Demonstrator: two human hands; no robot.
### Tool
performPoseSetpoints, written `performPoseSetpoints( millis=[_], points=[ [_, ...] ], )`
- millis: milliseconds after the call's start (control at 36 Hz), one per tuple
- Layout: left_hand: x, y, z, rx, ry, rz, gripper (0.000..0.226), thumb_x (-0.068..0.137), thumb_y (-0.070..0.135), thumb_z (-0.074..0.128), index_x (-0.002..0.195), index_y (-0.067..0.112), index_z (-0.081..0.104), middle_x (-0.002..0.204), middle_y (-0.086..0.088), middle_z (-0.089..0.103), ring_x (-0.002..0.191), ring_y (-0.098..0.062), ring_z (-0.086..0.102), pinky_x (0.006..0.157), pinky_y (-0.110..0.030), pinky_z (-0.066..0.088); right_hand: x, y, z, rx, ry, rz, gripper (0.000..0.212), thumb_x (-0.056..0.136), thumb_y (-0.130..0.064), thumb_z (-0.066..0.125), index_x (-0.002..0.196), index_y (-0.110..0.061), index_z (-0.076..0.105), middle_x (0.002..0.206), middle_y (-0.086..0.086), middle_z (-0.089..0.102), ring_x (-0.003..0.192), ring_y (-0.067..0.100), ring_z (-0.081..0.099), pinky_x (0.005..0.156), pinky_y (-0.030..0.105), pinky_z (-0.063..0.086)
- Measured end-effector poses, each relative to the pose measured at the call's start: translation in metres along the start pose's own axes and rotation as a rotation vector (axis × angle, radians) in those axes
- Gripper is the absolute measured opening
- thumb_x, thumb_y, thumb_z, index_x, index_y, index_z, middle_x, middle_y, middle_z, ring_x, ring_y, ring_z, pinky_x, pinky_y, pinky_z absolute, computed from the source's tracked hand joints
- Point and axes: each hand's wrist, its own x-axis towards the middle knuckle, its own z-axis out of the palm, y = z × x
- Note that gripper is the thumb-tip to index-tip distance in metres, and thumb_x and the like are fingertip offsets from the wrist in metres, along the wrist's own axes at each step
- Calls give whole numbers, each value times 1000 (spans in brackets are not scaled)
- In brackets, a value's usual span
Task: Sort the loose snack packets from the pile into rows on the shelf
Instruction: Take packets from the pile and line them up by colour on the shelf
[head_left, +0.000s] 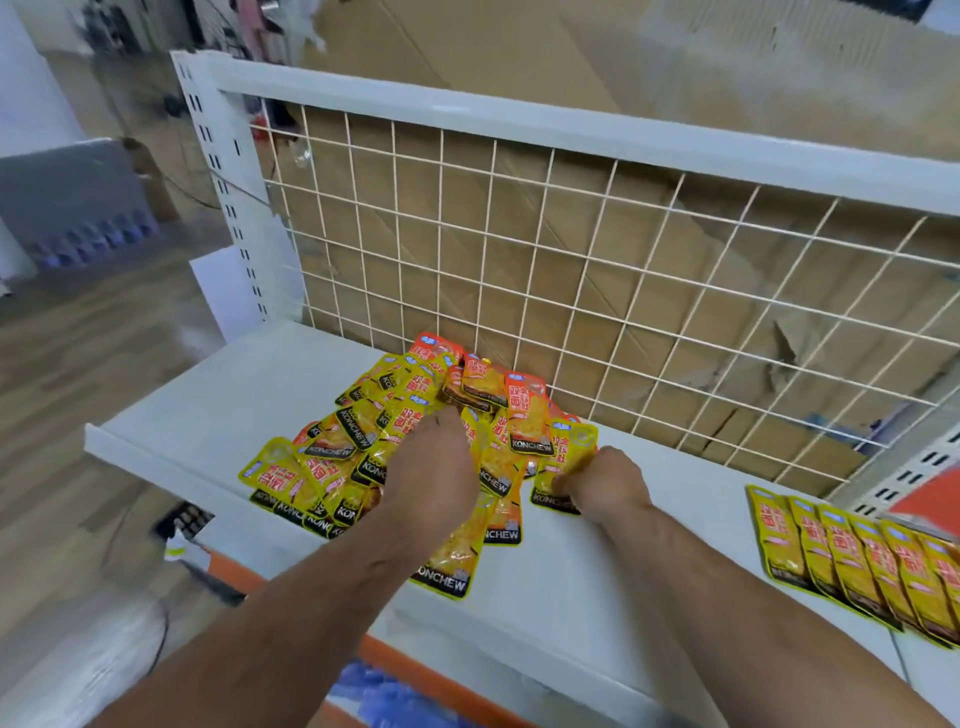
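A pile of yellow and orange snack packets (363, 447) lies in the middle of the white shelf (218, 410), up against the wire mesh back. My left hand (431, 467) reaches into the pile's middle, its fingers curled down among the packets. My right hand (602, 480) is at the pile's right edge and grips a yellow packet (566, 452) by its lower part. At the far right of the shelf a row of yellow packets (862, 566) lies overlapped, one against the other.
The wire mesh panel (571, 270) closes the back of the shelf, with cardboard boxes behind it. A slotted upright (228, 197) stands at the back left. The shelf's front lip (218, 470) runs diagonally; wooden floor lies to the left below. An orange packet (935, 499) shows at the right edge.
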Motion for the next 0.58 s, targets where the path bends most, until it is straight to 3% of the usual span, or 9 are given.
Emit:
performPoseSetpoints(
  millis=[83,222,278,389,528,583],
  points=[
    [3,6,-2,-95,27,-21,36,86,8,52,122,10,51,114,-10,58,103,-29,57,79,-37,46,0,9,-3,70,27,57,19,81,-25,72,91,-10,64,91,8,66,92,29,66,64,27,43],
    [6,17,-2,-181,52,-109,38,86,14,52,123,10,55,119,-9,61,108,-32,59,85,-39,49,-6,26,-11,244,22,63,15,75,-21,73,71,-11,62,69,7,62,66,26,58,51,25,38],
    [6,20,-2,-212,3,-149,31,86,16,53,117,10,58,110,-8,63,102,-31,59,80,-36,48,-13,31,-15,304,19,49,18,74,-20,74,66,-13,59,66,5,60,64,25,56,56,26,40],
    [-1,28,5,-265,-87,-189,12,81,19,53,85,10,60,81,-3,64,80,-29,61,69,-35,51,-24,42,-23,374,26,43,20,70,-20,78,69,-15,59,68,4,59,63,22,55,56,27,39],
    [-14,48,11,-298,-140,-205,19,86,17,56,101,10,64,101,-5,63,103,-31,60,79,-31,44,-31,60,-34,402,33,27,27,73,-20,78,64,-17,53,65,1,58,61,20,54,55,25,38],
    [-20,60,15,-343,-177,-211,10,85,13,57,88,17,65,98,-7,62,94,-28,59,77,-30,42,-33,70,-40,409,35,24,27,74,-20,78,64,-17,53,64,2,59,61,21,54,56,26,39]
  ],
)
